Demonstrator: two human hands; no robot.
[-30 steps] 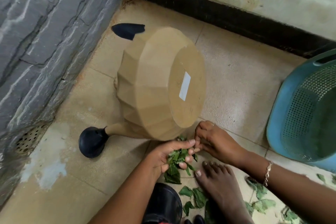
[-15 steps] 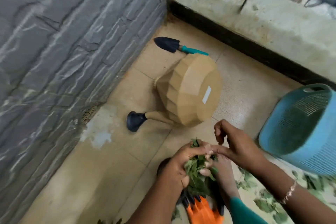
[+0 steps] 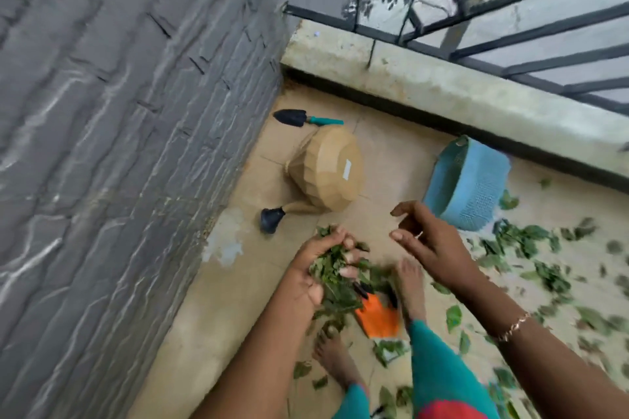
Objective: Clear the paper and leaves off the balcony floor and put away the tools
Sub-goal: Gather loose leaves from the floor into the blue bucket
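Our left hand [image 3: 304, 277] clutches a loose bunch of leaves [image 3: 332, 269] while our right hand [image 3: 429, 241] hangs empty and half-open beside it, so we judge bits may spill before reaching the blue basket [image 3: 476, 190] just beyond that empty hand.

Thin gold bracelet [image 3: 514, 326] on right wrist, teal clothing [image 3: 439, 360] with red patch, bare feet [image 3: 412, 286]

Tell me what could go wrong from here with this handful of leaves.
1. The leaves poke loosely out of the grip of the left hand; some may fall on the way to the blue basket.
2. The basket seems tipped, mouth sideways, so leaves dropped in could slide back out.
3. A bare foot stands beside the orange item; a step might catch it.
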